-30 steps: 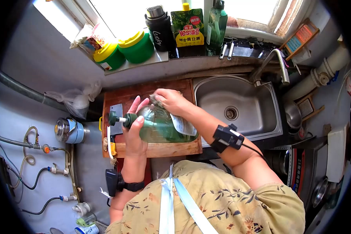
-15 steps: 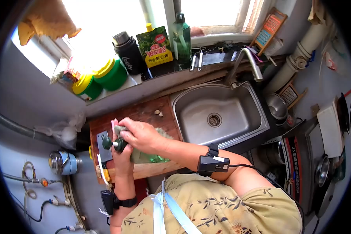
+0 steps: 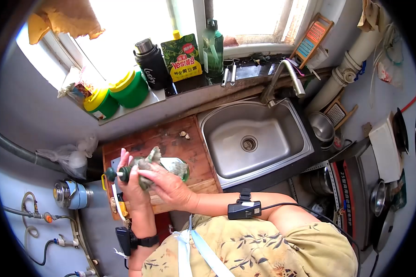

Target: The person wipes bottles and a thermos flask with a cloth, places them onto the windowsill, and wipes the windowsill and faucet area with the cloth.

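A green pump bottle [image 3: 172, 162] with a white label lies tilted on its side above the wooden board [image 3: 148, 134], its dark pump head pointing left. My left hand [image 3: 135, 187] is wrapped around it near the neck, with some fingers stretched up behind. A worn grey-green cloth [image 3: 152, 156] lies over the bottle's body. My right hand [image 3: 172, 188] presses the cloth against the bottle's side. Part of the bottle is hidden under the cloth and fingers. A flat grey blade [image 3: 115, 163] rests at the board's left edge, partly covered by the left hand.
Small pale pieces, perhaps garlic [image 3: 185, 135], lie on the board. A steel sink [image 3: 245, 168] with a faucet [image 3: 282, 81] is at the right. On the sill stand a black flask [image 3: 151, 67], a sauce pouch [image 3: 182, 60] and another green bottle [image 3: 213, 51]. A blue thermos [image 3: 76, 194] stands at the left.
The right hand has slid down along the bottle with the cloth, uncovering the white label. Both hands and the bottle have shifted slightly left and down. The view has moved a little.
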### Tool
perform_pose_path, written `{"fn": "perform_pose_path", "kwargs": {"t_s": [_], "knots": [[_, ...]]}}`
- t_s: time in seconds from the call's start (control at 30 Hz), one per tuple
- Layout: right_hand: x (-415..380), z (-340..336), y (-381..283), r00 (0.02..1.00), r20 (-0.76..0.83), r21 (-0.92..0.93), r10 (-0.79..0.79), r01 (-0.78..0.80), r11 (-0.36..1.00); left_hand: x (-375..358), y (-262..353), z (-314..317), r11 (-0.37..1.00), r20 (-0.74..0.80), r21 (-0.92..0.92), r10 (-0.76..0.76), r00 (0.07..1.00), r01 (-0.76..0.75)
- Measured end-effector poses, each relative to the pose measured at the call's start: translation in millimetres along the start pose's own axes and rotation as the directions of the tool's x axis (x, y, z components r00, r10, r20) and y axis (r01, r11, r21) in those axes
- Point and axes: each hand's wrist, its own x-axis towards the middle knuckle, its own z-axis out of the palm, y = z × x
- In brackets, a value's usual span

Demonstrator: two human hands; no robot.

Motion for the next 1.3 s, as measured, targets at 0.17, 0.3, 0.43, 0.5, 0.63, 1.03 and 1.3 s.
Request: {"fn": "perform_pose_path", "kwargs": {"t_s": [0.17, 0.3, 0.43, 0.5, 0.63, 1.03, 1.3], "knots": [[-16.8, 8.1, 29.4, 0.977, 0.144, -0.197, -0.158, 0.184, 0.963, 6.6, 4.5, -11.5, 0.967, -0.017, -0.241, -0.091, 0.996, 0.085], [-39.2, -16.7, 46.2, 0.983, 0.172, -0.334, 0.060, 0.001, 0.943, 7.7, 7.8, -24.8, 0.959, -0.097, -0.272, -0.104, 0.990, 0.074], [-56.3, -36.4, 93.8, 0.921, -0.094, -0.001, 0.378, -0.380, 0.925, 8.8, 12.4, -41.1, 0.961, -0.022, -0.263, -0.089, 0.996, 0.080], [-45.2, -40.7, 95.0, 0.836, -0.133, 0.206, 0.532, -0.502, 0.840, 8.7, 14.5, -45.2, 0.942, 0.029, -0.329, -0.060, 0.998, 0.066], [1.0, -22.7, 38.1, 0.933, -0.015, 0.401, 0.361, -0.324, 0.857, 4.7, 20.2, -44.4, 0.937, 0.143, -0.342, -0.028, 0.989, 0.076], [-57.5, -9.0, 73.9, 0.663, 0.087, 0.610, 0.743, -0.625, 0.486, 0.7, 32.5, -58.9, 0.928, 0.205, -0.347, -0.066, 0.977, 0.135], [-65.0, -48.6, 41.6, 0.620, 0.442, 0.854, 0.649, -0.512, -0.093, 0.8, 32.8, -28.9, 0.926, 0.492, -0.341, 0.026, 0.870, 0.165]]}}
